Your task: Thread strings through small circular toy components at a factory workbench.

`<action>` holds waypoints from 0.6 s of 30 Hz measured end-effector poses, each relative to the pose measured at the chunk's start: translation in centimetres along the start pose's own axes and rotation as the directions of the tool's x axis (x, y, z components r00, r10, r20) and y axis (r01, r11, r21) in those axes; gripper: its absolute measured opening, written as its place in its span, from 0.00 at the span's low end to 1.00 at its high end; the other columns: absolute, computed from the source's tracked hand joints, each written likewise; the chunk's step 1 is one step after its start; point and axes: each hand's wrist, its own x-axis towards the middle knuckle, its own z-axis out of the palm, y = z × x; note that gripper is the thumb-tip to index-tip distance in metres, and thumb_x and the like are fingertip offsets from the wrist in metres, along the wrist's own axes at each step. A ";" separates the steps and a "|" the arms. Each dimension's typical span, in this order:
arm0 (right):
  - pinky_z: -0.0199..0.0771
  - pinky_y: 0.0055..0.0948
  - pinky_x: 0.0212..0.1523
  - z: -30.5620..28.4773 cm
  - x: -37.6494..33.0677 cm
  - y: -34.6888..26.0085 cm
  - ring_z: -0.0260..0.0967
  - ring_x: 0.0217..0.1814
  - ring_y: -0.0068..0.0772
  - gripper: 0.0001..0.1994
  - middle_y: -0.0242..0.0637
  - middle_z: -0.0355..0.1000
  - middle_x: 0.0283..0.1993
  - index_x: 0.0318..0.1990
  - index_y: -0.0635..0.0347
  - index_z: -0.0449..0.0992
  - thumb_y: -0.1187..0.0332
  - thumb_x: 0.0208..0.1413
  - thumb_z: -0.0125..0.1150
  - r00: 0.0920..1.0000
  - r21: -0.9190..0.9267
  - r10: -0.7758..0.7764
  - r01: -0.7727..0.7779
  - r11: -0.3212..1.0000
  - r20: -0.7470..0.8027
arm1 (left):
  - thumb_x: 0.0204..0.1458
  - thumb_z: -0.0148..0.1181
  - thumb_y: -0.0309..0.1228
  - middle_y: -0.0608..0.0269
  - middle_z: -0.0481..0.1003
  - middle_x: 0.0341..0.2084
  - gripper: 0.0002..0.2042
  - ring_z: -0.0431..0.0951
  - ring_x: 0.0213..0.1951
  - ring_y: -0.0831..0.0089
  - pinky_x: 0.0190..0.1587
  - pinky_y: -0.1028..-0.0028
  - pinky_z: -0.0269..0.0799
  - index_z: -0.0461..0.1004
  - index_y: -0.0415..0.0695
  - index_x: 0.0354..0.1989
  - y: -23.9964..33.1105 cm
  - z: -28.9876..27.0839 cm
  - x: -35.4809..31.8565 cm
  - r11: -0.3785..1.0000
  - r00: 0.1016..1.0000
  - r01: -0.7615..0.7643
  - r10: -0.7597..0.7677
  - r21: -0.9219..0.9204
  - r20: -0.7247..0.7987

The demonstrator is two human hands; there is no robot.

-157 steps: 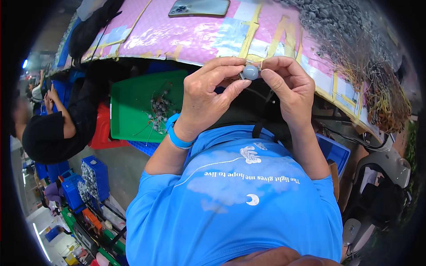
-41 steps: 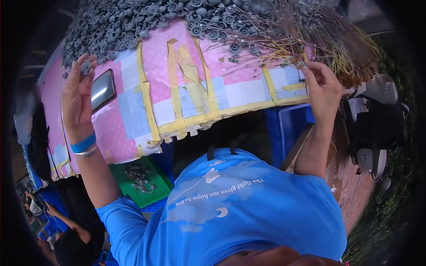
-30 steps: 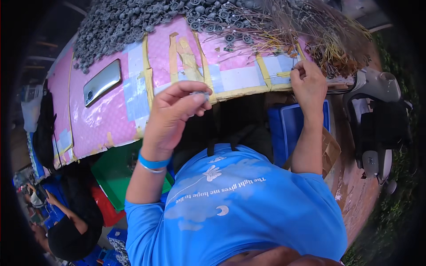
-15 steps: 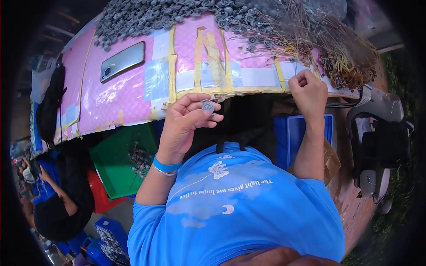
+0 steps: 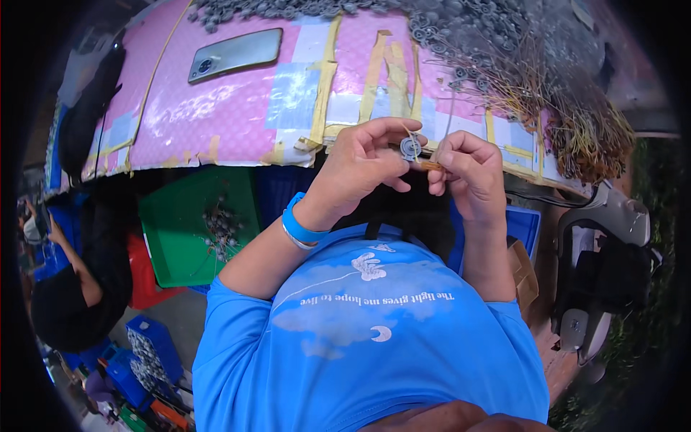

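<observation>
My left hand (image 5: pixel 358 164) pinches a small round grey plastic part (image 5: pixel 410 148) between thumb and fingers, just off the table's front edge. Close beside it, my right hand (image 5: pixel 471 173) is closed on a thin wire lead; its orange-brown end (image 5: pixel 430 165) sticks out toward the grey part. A grey stretch of wire rises above the right fingers. Whether the wire touches the part cannot be made out.
Grey parts (image 5: pixel 497 36) are heaped along the table (image 5: pixel 180 122), with bundled wires (image 5: pixel 586 147) at its right. A phone (image 5: pixel 236 55) lies at left. Below stand a green bin (image 5: pixel 165 237) holding some parts and a blue crate (image 5: pixel 524 223). Another person (image 5: pixel 79 309) works at far left.
My right hand has come from the wires at the table's right to beside my left hand, now visibly with a wire lead. My left hand has shifted right with the grey part.
</observation>
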 end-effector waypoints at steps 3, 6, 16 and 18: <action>0.72 0.17 0.19 -0.2 0.0 0.1 0.72 0.18 0.23 0.06 0.38 0.74 0.23 0.32 0.66 0.73 0.72 0.56 0.60 0.999 -0.056 0.044 -0.043 0.998 0.021 | 0.51 0.54 0.21 0.51 0.73 0.52 0.24 0.81 0.48 0.63 0.38 0.73 0.83 0.68 0.33 0.59 0.3 -0.7 -0.2 0.995 0.999 -0.043 0.042 -0.090 -0.006; 0.72 0.17 0.19 -0.1 0.0 0.7 0.73 0.19 0.23 0.06 0.38 0.75 0.23 0.32 0.65 0.74 0.71 0.56 0.61 0.997 -0.087 0.076 -0.073 0.994 0.033 | 0.52 0.54 0.21 0.50 0.74 0.51 0.23 0.81 0.48 0.61 0.37 0.71 0.84 0.67 0.31 0.59 0.9 -0.8 -0.4 0.992 0.998 -0.054 0.051 -0.112 -0.030; 0.77 0.18 0.26 1.2 -1.2 2.3 0.75 0.25 0.23 0.03 0.37 0.76 0.27 0.31 0.66 0.74 0.77 0.52 0.63 0.996 -0.234 -0.079 0.084 0.969 0.029 | 0.62 0.50 0.25 0.46 0.79 0.44 0.15 0.83 0.43 0.59 0.34 0.76 0.84 0.71 0.30 0.54 0.5 -0.4 -0.8 0.998 0.983 -0.059 0.055 -0.018 -0.174; 0.77 0.20 0.28 1.0 -1.8 3.3 0.76 0.27 0.24 0.03 0.38 0.76 0.28 0.32 0.66 0.75 0.79 0.51 0.64 0.981 -0.360 -0.180 0.194 0.912 0.073 | 0.61 0.51 0.25 0.46 0.79 0.42 0.15 0.84 0.41 0.59 0.34 0.76 0.84 0.72 0.30 0.53 0.8 -0.1 -1.2 0.999 0.981 -0.047 0.045 -0.005 -0.189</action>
